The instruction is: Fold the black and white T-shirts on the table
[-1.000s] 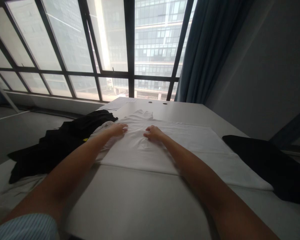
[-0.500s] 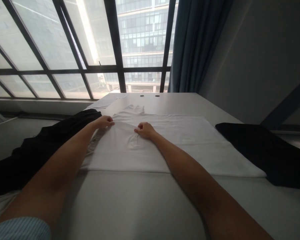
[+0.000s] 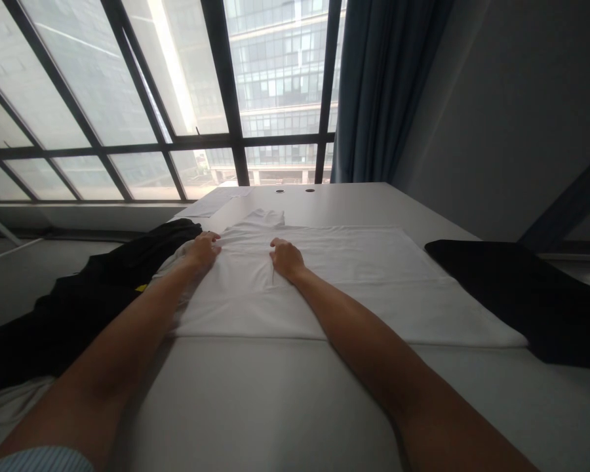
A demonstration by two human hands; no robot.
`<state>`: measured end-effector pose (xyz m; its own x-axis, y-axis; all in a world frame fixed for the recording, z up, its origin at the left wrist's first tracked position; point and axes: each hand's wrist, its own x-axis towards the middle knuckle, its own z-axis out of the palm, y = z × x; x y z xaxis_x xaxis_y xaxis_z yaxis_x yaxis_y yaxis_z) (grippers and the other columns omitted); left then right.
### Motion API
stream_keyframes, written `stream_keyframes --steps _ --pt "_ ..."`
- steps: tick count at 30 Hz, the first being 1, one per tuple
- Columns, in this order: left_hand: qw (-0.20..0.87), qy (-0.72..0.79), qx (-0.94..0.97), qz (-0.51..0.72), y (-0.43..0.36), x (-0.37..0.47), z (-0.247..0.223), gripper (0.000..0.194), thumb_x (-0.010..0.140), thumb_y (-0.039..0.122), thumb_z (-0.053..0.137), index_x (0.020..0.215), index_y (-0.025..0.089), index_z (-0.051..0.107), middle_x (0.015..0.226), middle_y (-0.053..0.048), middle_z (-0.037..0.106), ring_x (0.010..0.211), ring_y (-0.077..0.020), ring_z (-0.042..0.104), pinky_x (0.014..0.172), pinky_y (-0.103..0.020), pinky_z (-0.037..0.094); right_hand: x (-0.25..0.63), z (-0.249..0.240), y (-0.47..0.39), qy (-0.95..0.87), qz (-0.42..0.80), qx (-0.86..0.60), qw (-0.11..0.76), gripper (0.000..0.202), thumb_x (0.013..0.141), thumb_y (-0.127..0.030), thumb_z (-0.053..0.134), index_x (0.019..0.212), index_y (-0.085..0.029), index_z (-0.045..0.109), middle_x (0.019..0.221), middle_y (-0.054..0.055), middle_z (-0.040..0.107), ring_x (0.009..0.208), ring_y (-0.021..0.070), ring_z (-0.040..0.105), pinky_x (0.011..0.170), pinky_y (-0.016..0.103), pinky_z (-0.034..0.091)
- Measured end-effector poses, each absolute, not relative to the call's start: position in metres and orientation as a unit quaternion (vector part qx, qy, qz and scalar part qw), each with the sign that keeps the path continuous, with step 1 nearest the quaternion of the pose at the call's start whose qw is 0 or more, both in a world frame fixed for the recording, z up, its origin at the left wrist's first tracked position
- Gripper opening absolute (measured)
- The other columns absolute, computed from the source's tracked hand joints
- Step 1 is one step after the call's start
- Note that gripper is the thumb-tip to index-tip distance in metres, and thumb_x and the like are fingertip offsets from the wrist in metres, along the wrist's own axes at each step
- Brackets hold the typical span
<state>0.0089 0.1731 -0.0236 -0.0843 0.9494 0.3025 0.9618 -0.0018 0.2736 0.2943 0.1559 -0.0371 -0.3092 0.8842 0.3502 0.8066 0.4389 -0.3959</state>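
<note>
Crosswise, the white garment (image 3: 364, 262) is lying on the table (image 3: 255, 400), stretching mostly rightward from the right hand (image 3: 287, 259), which is resting nearer its middle. The left hand (image 3: 204, 251) is touching cloth near the left end; I cannot tell whether either is pinching.

Daylight comes through the windows (image 3: 285, 72), whose panes glare nearly white, while the wall (image 3: 511, 124) at right sinks into dimness. Soft shadows fall on the table (image 3: 260, 406) beneath the arms. The wide view stretches toward its edges, detail is slightly soft, and the black cloth (image 3: 516, 295) seems too dark to show folds.
</note>
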Motion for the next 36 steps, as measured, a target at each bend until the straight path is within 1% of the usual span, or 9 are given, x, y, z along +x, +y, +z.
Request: stream_keyframes --steps 3,5,8,11,14,20,25,29,36 --pt "0.066 -0.665 -0.725 -0.167 0.160 0.032 -0.030 0.038 0.093 0.033 0.049 0.121 0.019 0.070 0.128 -0.012 0.070 0.124 -0.0262 0.060 0.110 -0.036 0.042 0.291 -0.033 0.147 -0.824 0.024 -0.498 0.270 0.030 0.099 -0.027 0.051 0.124 -0.017 0.066 0.127 0.013 0.069 0.116 0.0267 0.062 0.098 0.037 0.048" --pt "0.041 -0.624 -0.771 -0.123 0.148 0.049 -0.038 0.047 0.098 0.041 0.041 0.129 0.018 0.068 0.137 -0.011 0.066 0.131 -0.0252 0.057 0.115 -0.035 0.038 0.287 -0.032 0.140 -0.855 0.027 -0.451 0.256 0.037 0.102 -0.036 0.047 0.128 -0.017 0.065 0.133 0.014 0.066 0.124 0.0266 0.058 0.106 0.038 0.043" --pt "0.004 -0.603 -0.795 -0.059 0.131 0.064 -0.052 0.064 0.101 0.052 0.031 0.148 0.014 0.053 0.159 -0.013 0.044 0.148 -0.0262 0.039 0.121 -0.039 0.029 0.282 -0.033 0.133 -0.903 0.079 -0.383 0.179 0.054 0.103 -0.051 0.042 0.144 -0.018 0.055 0.151 0.015 0.053 0.141 0.0272 0.046 0.117 0.043 0.032" --pt "-0.003 -0.644 -0.765 -0.022 0.125 0.059 -0.057 0.072 0.101 0.053 0.025 0.158 0.011 0.038 0.166 -0.013 0.028 0.154 -0.0264 0.025 0.124 -0.043 0.022 0.282 -0.037 0.132 -0.913 0.125 -0.378 0.090 0.069 0.102 -0.061 0.035 0.156 -0.018 0.041 0.166 0.014 0.031 0.154 0.0274 0.025 0.125 0.049 0.017" --pt "-0.009 -0.662 -0.750 -0.001 0.128 0.042 -0.054 0.073 0.101 0.053 0.022 0.161 0.011 0.032 0.167 -0.012 0.023 0.156 -0.0249 0.019 0.124 -0.042 0.021 0.292 -0.038 0.135 -0.904 0.132 -0.403 0.056 0.074 0.102 -0.062 0.030 0.161 -0.017 0.032 0.169 0.010 0.019 0.157 0.0248 0.015 0.126 0.047 0.012" --pt "-0.052 -0.670 -0.740 0.001 0.136 0.018 -0.046 0.071 0.103 0.048 0.018 0.162 0.011 0.026 0.169 -0.015 0.015 0.157 -0.0282 0.012 0.124 -0.050 0.016 0.321 -0.038 0.144 -0.879 0.137 -0.453 0.058 0.072 0.102 -0.060 0.033 0.161 -0.019 0.030 0.169 0.009 0.020 0.157 0.0244 0.016 0.126 0.047 0.011" --pt "-0.060 -0.666 -0.743 0.006 0.145 0.015 -0.046 0.067 0.103 0.047 0.024 0.162 0.015 0.029 0.169 -0.016 0.018 0.157 -0.0311 0.014 0.123 -0.054 0.011 0.334 -0.039 0.154 -0.893 0.128 -0.423 0.079 0.070 0.098 -0.064 0.047 0.154 -0.022 0.045 0.165 0.009 0.031 0.154 0.0235 0.027 0.126 0.039 0.018" --pt "-0.051 -0.661 -0.749 0.017 0.154 0.014 -0.043 0.066 0.103 0.048 0.027 0.160 0.018 0.033 0.168 -0.013 0.022 0.155 -0.0311 0.019 0.122 -0.053 0.015 0.358 -0.034 0.169 -0.896 0.096 -0.427 0.077 0.064 0.099 -0.057 0.049 0.148 -0.017 0.053 0.161 0.013 0.039 0.150 0.0251 0.035 0.123 0.036 0.025" --pt "0.013 -0.670 -0.741 0.041 0.208 0.015 -0.015 0.049 0.090 0.055 0.053 0.126 0.027 0.070 0.147 -0.012 0.059 0.137 -0.0405 0.048 0.115 -0.058 0.026 0.437 -0.034 0.200 -0.836 0.018 -0.543 0.068 0.050 0.104 -0.044 0.043 0.143 -0.017 0.057 0.157 0.014 0.047 0.144 0.0292 0.044 0.116 0.045 0.036"
